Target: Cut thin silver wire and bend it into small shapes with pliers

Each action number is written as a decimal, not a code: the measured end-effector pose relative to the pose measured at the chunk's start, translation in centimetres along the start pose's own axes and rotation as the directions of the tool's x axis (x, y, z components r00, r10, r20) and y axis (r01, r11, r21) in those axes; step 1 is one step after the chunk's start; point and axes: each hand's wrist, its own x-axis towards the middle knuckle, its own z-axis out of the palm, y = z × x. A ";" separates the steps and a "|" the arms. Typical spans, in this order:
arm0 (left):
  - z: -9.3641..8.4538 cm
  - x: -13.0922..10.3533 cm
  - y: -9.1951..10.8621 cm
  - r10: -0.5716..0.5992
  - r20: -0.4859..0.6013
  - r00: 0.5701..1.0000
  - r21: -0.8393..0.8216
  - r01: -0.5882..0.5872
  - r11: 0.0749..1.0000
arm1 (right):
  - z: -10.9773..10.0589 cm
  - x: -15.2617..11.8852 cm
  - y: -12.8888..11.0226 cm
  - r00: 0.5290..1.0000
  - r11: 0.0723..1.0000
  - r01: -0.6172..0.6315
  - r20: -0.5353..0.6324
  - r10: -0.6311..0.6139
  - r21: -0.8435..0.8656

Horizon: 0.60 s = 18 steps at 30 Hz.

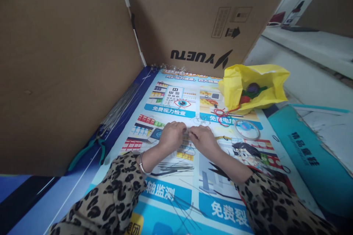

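My left hand [173,136] and my right hand [204,140] are close together above a printed poster sheet, both with fingers pinched. Between the fingertips there seems to be a thin wire, faint and mostly hidden by the hands. Just beyond them lie small bent wire loops [202,118]. Nearer to me, straight wire pieces [176,167] rest in a loose bunch, and more thin wires [185,211] are scattered lower down. A roll of clear tape [258,132] lies to the right of my right hand.
Teal-handled pliers [102,151] and a bundle of wires [121,106] lie at left along a cardboard wall [63,62]. A yellow bag [231,88] holding yarn balls stands back right, red yarn [220,115] trailing out. A teal box [306,154] is at right.
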 end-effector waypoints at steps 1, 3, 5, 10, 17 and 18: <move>0.0 0.1 -0.2 0.013 0.011 1.000 -0.013 -0.013 1.000 | 0.0 0.0 0.0 1.000 1.000 -0.011 0.003 0.011 -0.005; 0.0 0.3 -0.7 0.054 0.019 0.998 -0.060 -0.053 0.997 | -0.1 0.1 0.0 1.000 1.000 -0.027 -0.001 0.027 -0.003; -0.4 0.5 -1.4 0.095 -0.022 0.995 -0.123 -0.097 0.988 | -0.2 0.1 0.2 0.999 0.999 -0.040 -0.018 0.041 0.016; -2.4 -0.2 -2.9 0.063 -0.245 0.967 -0.195 -0.113 0.974 | -0.1 0.2 1.1 0.997 0.994 -0.054 -0.054 0.059 0.095; -2.1 -3.7 -1.4 0.196 -0.031 0.980 0.005 -0.195 0.981 | 0.2 -0.1 1.3 0.994 0.995 0.100 -0.035 -0.099 0.029; -1.8 -4.1 -1.2 0.191 0.024 0.981 0.036 -0.192 0.981 | 0.1 -0.1 1.1 0.993 0.993 0.115 -0.019 -0.115 -0.009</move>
